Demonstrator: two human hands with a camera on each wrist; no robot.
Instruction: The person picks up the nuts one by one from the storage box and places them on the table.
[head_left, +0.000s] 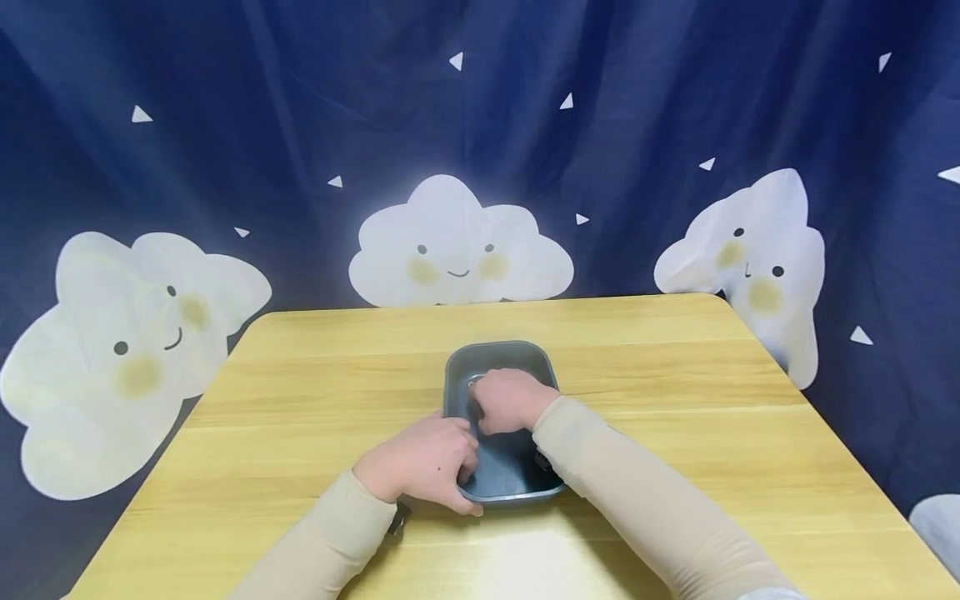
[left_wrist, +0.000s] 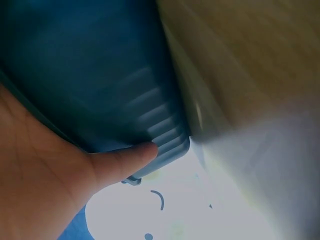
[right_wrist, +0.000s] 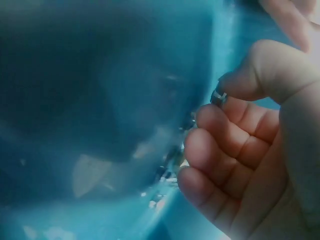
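A dark blue-grey rectangular plastic bin (head_left: 510, 475) stands on the table. Its near left side is gripped by my left hand (head_left: 423, 462), with fingers curled over the rim into the inside. In the left wrist view the thumb (left_wrist: 125, 160) lies along the ribbed outer wall. My right hand (head_left: 513, 400) reaches down into the bin. Between its thumb and index finger it pinches a small shiny metal piece (right_wrist: 218, 97), whose exact kind I cannot tell. More small shiny pieces (right_wrist: 172, 160) lie beyond the fingertips, blurred and partly hidden by them.
The wooden table (head_left: 337, 358) has light yellow grain and surrounds the bin on all sides. Behind its far edge hangs a dark blue curtain (head_left: 637, 125) with white clouds and small triangles. Beige sleeves cover both forearms.
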